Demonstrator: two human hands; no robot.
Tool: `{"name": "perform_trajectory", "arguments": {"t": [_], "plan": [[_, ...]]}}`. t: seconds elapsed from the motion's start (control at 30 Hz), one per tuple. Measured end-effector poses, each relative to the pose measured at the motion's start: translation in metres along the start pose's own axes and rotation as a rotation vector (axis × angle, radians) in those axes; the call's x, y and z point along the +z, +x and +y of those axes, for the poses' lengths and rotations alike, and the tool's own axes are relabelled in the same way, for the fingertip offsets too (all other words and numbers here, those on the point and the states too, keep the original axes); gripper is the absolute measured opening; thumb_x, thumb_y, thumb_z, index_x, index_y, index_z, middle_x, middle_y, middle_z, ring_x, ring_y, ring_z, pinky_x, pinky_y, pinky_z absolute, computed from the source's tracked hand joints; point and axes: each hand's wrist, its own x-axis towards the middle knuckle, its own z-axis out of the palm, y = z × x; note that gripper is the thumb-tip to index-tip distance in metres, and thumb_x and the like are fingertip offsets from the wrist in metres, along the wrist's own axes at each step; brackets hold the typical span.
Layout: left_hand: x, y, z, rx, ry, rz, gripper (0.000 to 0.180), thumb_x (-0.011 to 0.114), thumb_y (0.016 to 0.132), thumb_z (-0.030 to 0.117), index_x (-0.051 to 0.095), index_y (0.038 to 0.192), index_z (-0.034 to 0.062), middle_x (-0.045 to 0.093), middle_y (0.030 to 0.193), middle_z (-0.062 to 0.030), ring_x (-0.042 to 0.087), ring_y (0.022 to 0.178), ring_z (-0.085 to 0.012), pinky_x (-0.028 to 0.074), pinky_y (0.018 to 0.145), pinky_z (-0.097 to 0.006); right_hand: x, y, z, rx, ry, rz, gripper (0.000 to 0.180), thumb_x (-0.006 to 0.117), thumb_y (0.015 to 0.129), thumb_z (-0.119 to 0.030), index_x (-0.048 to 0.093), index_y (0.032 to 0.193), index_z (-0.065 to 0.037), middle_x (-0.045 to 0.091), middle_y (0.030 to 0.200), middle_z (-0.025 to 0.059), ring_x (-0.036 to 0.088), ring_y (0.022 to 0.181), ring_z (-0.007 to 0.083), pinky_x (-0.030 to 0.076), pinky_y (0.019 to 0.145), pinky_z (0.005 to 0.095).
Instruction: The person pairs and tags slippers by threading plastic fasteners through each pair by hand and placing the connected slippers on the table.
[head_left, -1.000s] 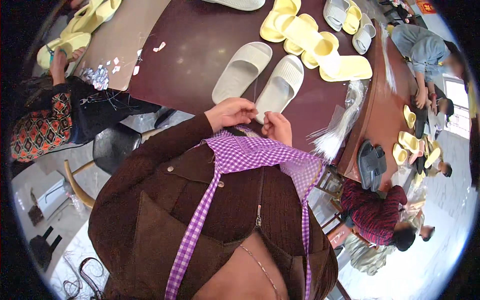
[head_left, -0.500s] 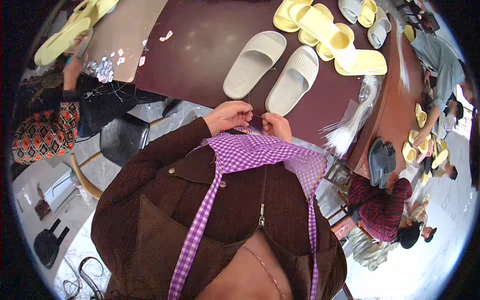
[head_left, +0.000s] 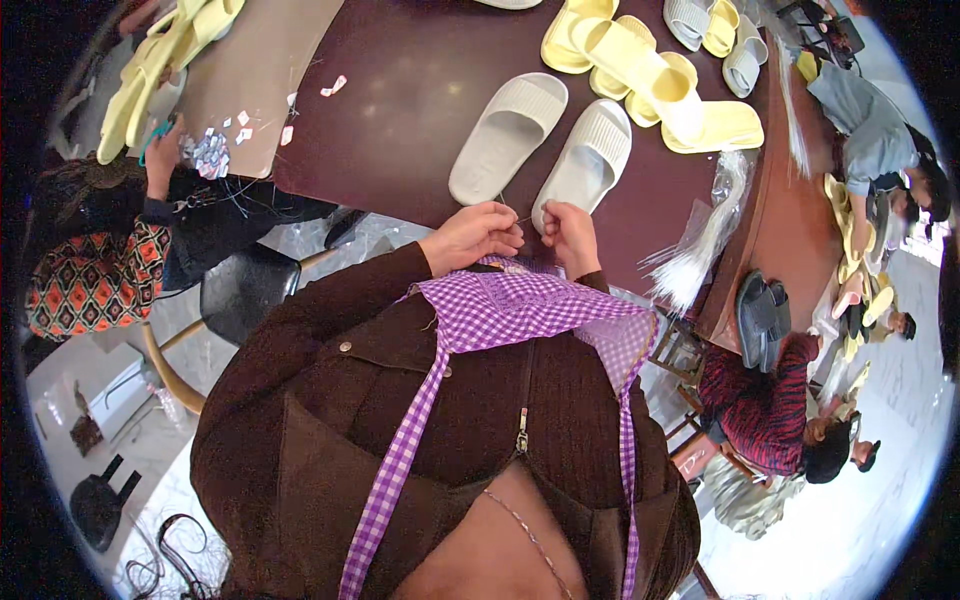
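My left hand (head_left: 474,237) and my right hand (head_left: 569,241) are close together at the table's near edge, above the purple checked apron. The fingers of both are pinched on a thin strand (head_left: 525,219) running between them. Just beyond lie two pale grey slippers with ribbed straps, side by side: the left slipper (head_left: 478,170) and the right slipper (head_left: 560,190). My right fingertips overlap the near end of the right slipper in the picture; whether they touch it I cannot tell.
Yellow slippers (head_left: 712,127) are piled at the far right, near a bundle of white strands (head_left: 690,262). Dark slippers (head_left: 762,320) sit on the right table. At the left, a co-worker's hand (head_left: 163,160) is beside small tags (head_left: 211,155). A black chair (head_left: 245,290) stands nearby.
My right hand has risen a little toward the right slipper, its fingers still pinched. My left hand has shifted slightly right and down. The co-worker's hand at left has moved lower, near the tags.
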Motion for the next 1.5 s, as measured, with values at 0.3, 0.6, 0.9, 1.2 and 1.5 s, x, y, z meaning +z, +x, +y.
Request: {"name": "perform_trajectory", "arguments": {"t": [0.3,0.6,0.9,1.2,1.5], "plan": [[-0.008,0.055,-0.003,0.029,-0.143,-0.007,0.016,0.05,0.089,0.013,0.051,0.097,-0.0011,0.06,0.09,-0.0155,0.061,0.081,-0.0264,0.052,0.073,-0.037,0.001,0.028,-0.024,-0.156,-0.384,0.186,0.016,0.053,0.077,-0.011,0.055,0.066,0.0,0.054,0.057,0.0051,0.048,0.043,0.0124,0.035,0.036,0.0265],[0.016,0.111,0.025,0.017,-0.101,0.148,0.02,0.051,0.086,0.012,0.05,0.094,-0.006,0.058,0.088,-0.0194,0.06,0.076,-0.0288,0.053,0.066,-0.04,-0.013,0.061,-0.048,-0.359,-0.7,0.259,0.02,0.052,0.079,-0.013,0.057,0.068,0.003,0.055,0.054,0.0065,0.05,0.038,0.0145,0.039,0.036,0.0286],[0.02,0.115,0.05,0.158,0.495,0.183,0.022,0.047,0.081,0.015,0.052,0.081,-0.0074,0.057,0.07,-0.0154,0.058,0.052,-0.0232,0.047,0.038,-0.032,-0.032,0.063,-0.044,-0.373,-0.531,0.248,0.024,0.052,0.081,-0.017,0.056,0.066,0.001,0.055,0.054,0.0057,0.05,0.04,0.0135,0.039,0.036,0.0279],[0.028,0.11,0.06,0.134,0.514,0.215,0.024,0.049,0.084,0.019,0.053,0.081,-0.0049,0.058,0.07,-0.0127,0.059,0.053,-0.0188,0.043,0.035,-0.026,-0.085,0.034,-0.112,-0.226,-0.632,0.071,0.028,0.055,0.083,-0.024,0.057,0.068,-0.001,0.054,0.057,0.0025,0.047,0.043,0.0088,0.036,0.038,0.0238],[0.032,0.115,0.061,0.133,0.509,0.227,0.022,0.049,0.084,0.017,0.054,0.082,-0.005,0.059,0.068,-0.0127,0.059,0.051,-0.0182,0.042,0.034,-0.026,-0.114,0.14,-0.119,-0.476,-0.776,0.434,0.031,0.059,0.08,-0.027,0.059,0.064,0.0,0.052,0.052,0.002,0.048,0.043,0.0099,0.033,0.035,0.0247]]}}
